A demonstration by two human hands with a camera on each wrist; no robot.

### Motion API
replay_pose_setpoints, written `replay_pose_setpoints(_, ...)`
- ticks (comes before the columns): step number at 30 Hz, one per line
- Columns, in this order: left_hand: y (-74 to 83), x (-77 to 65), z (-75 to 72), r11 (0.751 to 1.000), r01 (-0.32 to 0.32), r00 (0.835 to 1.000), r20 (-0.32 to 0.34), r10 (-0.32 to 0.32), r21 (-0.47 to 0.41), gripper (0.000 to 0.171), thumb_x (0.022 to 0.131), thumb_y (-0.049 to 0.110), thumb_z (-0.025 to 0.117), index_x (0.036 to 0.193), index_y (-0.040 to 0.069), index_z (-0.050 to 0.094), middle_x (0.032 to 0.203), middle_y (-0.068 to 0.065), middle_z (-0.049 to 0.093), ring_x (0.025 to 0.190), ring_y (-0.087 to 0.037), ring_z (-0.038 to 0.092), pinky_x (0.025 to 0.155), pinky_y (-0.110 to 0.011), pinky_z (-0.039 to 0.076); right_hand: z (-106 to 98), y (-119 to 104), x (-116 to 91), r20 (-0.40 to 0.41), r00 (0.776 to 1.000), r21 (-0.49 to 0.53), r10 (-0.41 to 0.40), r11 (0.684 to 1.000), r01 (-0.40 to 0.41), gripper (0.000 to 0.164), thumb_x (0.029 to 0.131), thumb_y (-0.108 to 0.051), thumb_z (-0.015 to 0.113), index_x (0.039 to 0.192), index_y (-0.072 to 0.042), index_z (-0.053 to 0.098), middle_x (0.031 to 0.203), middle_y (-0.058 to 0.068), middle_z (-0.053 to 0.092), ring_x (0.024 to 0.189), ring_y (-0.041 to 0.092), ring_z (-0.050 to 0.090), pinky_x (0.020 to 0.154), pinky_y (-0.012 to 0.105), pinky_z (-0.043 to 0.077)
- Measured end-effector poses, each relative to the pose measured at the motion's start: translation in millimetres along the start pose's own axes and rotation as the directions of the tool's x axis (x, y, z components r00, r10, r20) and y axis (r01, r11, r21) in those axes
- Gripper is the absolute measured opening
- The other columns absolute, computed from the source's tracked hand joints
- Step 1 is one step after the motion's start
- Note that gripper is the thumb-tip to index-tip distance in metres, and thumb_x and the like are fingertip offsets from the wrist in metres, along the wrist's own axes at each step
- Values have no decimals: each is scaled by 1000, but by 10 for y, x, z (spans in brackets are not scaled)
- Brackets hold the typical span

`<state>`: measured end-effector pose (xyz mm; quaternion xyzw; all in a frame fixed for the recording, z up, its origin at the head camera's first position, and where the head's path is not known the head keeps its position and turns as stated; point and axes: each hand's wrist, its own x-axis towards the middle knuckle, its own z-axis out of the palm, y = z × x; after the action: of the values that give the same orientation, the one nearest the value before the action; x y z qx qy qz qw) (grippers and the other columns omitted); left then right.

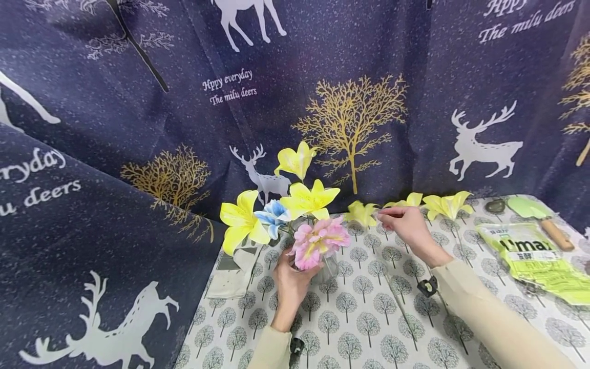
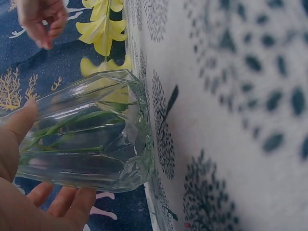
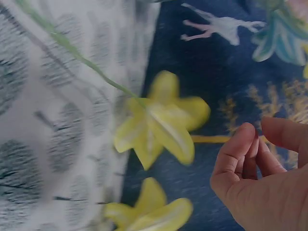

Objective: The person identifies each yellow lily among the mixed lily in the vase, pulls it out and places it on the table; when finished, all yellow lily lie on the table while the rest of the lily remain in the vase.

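Note:
My left hand grips a clear ribbed glass vase, thumb on one side and fingers on the other. Green stems show through the glass. Above its mouth stand three yellow lilies, a blue flower and a large pink flower. To the right, my right hand hovers by the yellow lilies at the back of the table, fingers bent and thumb near the index fingertip, nothing between them. The closest lily is blurred, its green stem running away from the hand.
Two more yellow lilies lie along the table's back edge. At the right are a bright green Umax bag and a green shovel with a wooden handle. A folded pale cloth lies left of the vase. A dark blue deer-print curtain hangs behind.

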<state>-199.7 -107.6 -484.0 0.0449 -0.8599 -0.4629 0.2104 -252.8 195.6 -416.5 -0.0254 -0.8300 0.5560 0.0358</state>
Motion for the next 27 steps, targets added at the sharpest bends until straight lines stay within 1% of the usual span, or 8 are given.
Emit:
replay_pose_setpoints(4, 1, 9, -5, 1000, 4, 1000, 4, -4, -1, 81, 56, 40, 97, 124, 13, 63, 114, -12, 76, 107, -29, 72, 98, -45, 58, 38, -198, -34, -9, 999, 36, -48, 998, 49, 38, 93, -35, 72, 119, -6, 72, 80, -16, 72, 73, 4, 67, 66, 20, 57)
replay_pose_setpoints(7, 0, 15, -5, 1000, -2, 1000, 4, 2, -1, 80, 57, 39, 97, 124, 12, 62, 114, -12, 76, 107, -29, 72, 98, -46, 58, 107, -316, -51, -5, 996, 67, -92, 994, 92, 34, 93, -28, 72, 117, -3, 72, 78, -13, 72, 73, 6, 67, 65, 20, 56)
replay_pose_setpoints(9, 0, 16, -5, 1000, -10, 1000, 1, 10, 1, 80, 57, 38, 97, 124, 11, 62, 114, -13, 76, 107, -30, 72, 97, -46, 58, 164, -383, -61, -1, 993, 71, -116, 991, 115, 31, 94, -25, 72, 117, -3, 73, 83, -6, 75, 75, 8, 68, 66, 20, 56)
replay_pose_setpoints(11, 0, 15, -5, 1000, -22, 1000, -2, 22, 2, 80, 57, 37, 97, 123, 10, 62, 113, -13, 76, 106, -30, 72, 96, -46, 59, 228, -443, -64, 6, 990, 73, -138, 988, 137, 29, 94, -24, 71, 115, -4, 74, 91, 4, 77, 76, 9, 69, 69, 23, 58)
replay_pose_setpoints(14, 1, 12, -9, 999, -32, 999, -4, 32, 0, 79, 57, 37, 98, 123, 10, 63, 112, -13, 77, 105, -30, 73, 96, -46, 59, 325, -514, -59, 26, 987, 80, -157, 985, 154, 27, 95, -24, 71, 114, -7, 75, 105, 16, 77, 80, 13, 70, 72, 25, 58)
replay_pose_setpoints(18, -1, 5, -9, 1000, -30, 1000, -2, 30, -3, 80, 57, 38, 98, 124, 10, 63, 111, -12, 77, 105, -30, 73, 96, -47, 58, 459, -582, -48, 67, 984, 111, -165, 981, 157, 25, 96, -23, 69, 115, -8, 75, 111, 17, 76, 86, 18, 70, 74, 25, 57)
replay_pose_setpoints(23, 4, 0, -7, 999, -41, 999, -3, 41, 14, 82, 57, 39, 98, 124, 10, 62, 112, -13, 77, 106, -32, 72, 96, -47, 58, 619, -652, -29, 91, 973, 142, -210, 970, 196, 24, 95, -21, 70, 114, -8, 76, 113, 14, 77, 87, 13, 72, 76, 23, 60)
replay_pose_setpoints(27, 6, -2, -25, 999, -46, 999, 6, 46, 8, 79, 57, 38, 97, 124, 13, 63, 112, -11, 77, 105, -30, 73, 95, -47, 59, 751, -720, -55, 106, 966, 170, -237, 961, 217, 23, 93, -17, 70, 114, -7, 76, 115, 12, 77, 94, 10, 70, 78, 22, 60)
